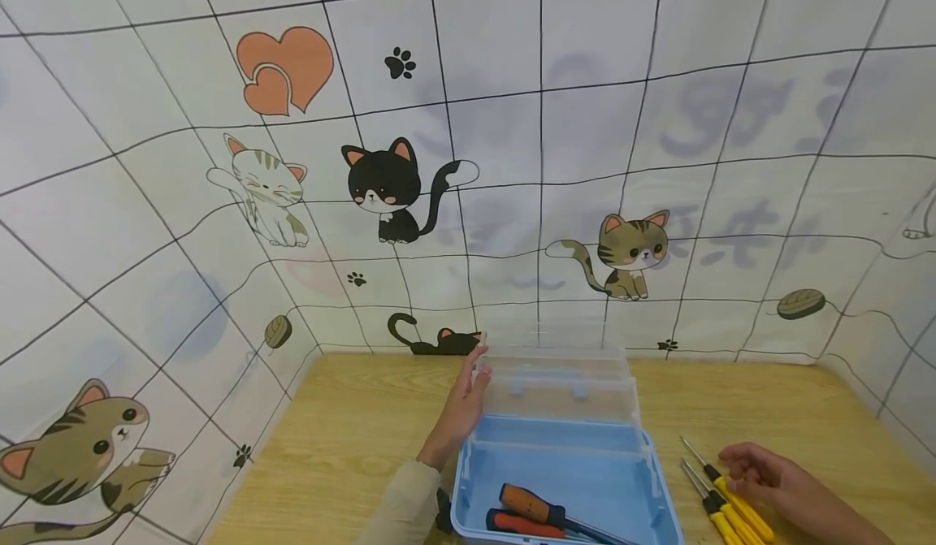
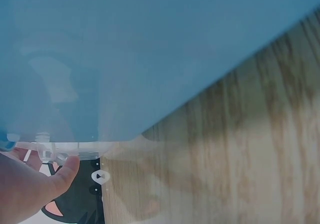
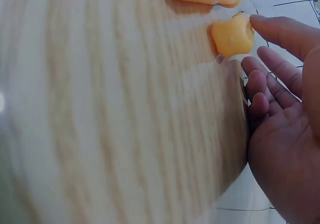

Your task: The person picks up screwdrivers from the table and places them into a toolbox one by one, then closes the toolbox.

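Note:
A light-blue toolbox [image 1: 570,480] stands on the table, its clear lid [image 1: 563,399] raised at the back. My left hand [image 1: 462,407] holds that lid by its left edge; in the left wrist view the thumb [image 2: 62,176] lies along the edge, with fingers behind it. An orange-brown handled screwdriver [image 1: 530,503] and a red-handled tool [image 1: 522,524] lie inside the box. To its right are several yellow-handled screwdrivers [image 1: 742,512], side by side. Beside their handles is my right hand [image 1: 775,480], fingers loosely bent, one digit right at a yellow handle [image 3: 232,36].
The wood-grain table [image 1: 351,431] ends at a white grid-patterned wall covering [image 1: 504,139] with cartoon cats. A small dark object [image 1: 443,512] sits at the box's left side, partly behind the left sleeve [image 1: 404,504].

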`<state>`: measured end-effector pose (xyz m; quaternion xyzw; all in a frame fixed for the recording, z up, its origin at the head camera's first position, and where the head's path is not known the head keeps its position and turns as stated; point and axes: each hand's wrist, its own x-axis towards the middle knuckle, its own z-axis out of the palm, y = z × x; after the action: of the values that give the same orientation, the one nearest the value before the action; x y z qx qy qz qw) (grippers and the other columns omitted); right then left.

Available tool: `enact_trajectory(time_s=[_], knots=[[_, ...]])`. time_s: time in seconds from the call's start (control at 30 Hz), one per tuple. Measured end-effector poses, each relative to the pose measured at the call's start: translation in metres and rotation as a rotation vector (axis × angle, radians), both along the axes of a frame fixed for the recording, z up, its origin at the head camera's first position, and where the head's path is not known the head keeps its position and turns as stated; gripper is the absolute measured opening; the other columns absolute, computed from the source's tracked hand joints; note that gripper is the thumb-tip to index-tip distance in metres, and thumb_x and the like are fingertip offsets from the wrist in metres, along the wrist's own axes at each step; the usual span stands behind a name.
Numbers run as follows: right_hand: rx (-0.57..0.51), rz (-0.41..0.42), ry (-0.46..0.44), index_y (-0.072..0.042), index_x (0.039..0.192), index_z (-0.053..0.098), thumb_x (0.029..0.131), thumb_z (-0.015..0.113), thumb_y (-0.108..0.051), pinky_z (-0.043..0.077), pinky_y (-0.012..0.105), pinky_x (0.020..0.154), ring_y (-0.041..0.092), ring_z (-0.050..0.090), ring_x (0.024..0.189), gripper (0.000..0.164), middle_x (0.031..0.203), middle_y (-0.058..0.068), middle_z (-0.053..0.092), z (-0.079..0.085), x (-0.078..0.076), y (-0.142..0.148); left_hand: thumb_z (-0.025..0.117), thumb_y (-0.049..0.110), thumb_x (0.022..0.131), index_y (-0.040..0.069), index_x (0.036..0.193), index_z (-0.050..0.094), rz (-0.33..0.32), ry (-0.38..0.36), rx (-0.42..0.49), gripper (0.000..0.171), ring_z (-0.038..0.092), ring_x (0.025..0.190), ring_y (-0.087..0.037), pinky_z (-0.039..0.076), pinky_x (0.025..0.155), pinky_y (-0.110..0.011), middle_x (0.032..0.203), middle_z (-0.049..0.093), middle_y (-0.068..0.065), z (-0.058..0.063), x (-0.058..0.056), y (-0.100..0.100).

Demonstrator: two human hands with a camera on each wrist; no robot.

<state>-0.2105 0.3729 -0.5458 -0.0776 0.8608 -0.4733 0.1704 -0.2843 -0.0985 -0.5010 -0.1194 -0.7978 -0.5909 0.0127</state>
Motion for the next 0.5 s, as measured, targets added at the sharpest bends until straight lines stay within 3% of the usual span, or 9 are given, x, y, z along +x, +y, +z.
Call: enact_trajectory(time_s=[0.13, 0.2, 0.4, 0.5], knots=[[-0.009, 0.009, 0.018, 0.013, 0.127, 0.049, 0.096, 0.066, -0.024, 0.048, 0.022, 0.070, 0.005, 0.050, 0.079, 0.051, 0.102, 0.010, 0.058, 0.000, 0.002, 0.000, 0.036, 0.032, 0.109, 0.025, 0.154, 0.028, -0.025, -0.011, -0.004, 0.046, 0.023, 0.147, -0.039, 0.024, 0.112, -0.065, 0.162, 0.022, -0.015, 0.018, 0.011, 0.000], [-0.015, 0.012, 0.017, 0.014, 0.127, 0.049, 0.096, 0.065, -0.023, 0.048, 0.022, 0.069, 0.006, 0.050, 0.079, 0.050, 0.102, 0.010, 0.058, 0.000, 0.003, 0.001, 0.036, 0.031, 0.109, 0.022, 0.154, 0.029, -0.029, -0.009, -0.009, 0.046, 0.024, 0.146, -0.040, 0.025, 0.111, -0.066, 0.161, 0.023, -0.017, 0.021, 0.012, 0.000], [0.000, -0.027, 0.017, 0.012, 0.126, 0.051, 0.095, 0.067, -0.024, 0.047, 0.023, 0.068, 0.007, 0.049, 0.078, 0.050, 0.098, 0.009, 0.056, -0.003, 0.003, -0.001, 0.036, 0.039, 0.108, 0.031, 0.153, 0.028, -0.006, 0.001, 0.009, 0.046, 0.022, 0.147, -0.038, 0.022, 0.112, -0.066, 0.161, 0.022, -0.013, -0.003, -0.001, 0.000], [0.018, -0.037, 0.030, 0.011, 0.125, 0.053, 0.094, 0.068, -0.023, 0.046, 0.023, 0.067, 0.007, 0.048, 0.077, 0.048, 0.096, 0.008, 0.056, -0.004, 0.002, -0.001, 0.036, 0.045, 0.107, 0.036, 0.151, 0.029, 0.001, 0.013, 0.010, 0.046, 0.022, 0.147, -0.035, 0.022, 0.112, -0.066, 0.161, 0.023, -0.009, -0.009, -0.003, 0.000]])
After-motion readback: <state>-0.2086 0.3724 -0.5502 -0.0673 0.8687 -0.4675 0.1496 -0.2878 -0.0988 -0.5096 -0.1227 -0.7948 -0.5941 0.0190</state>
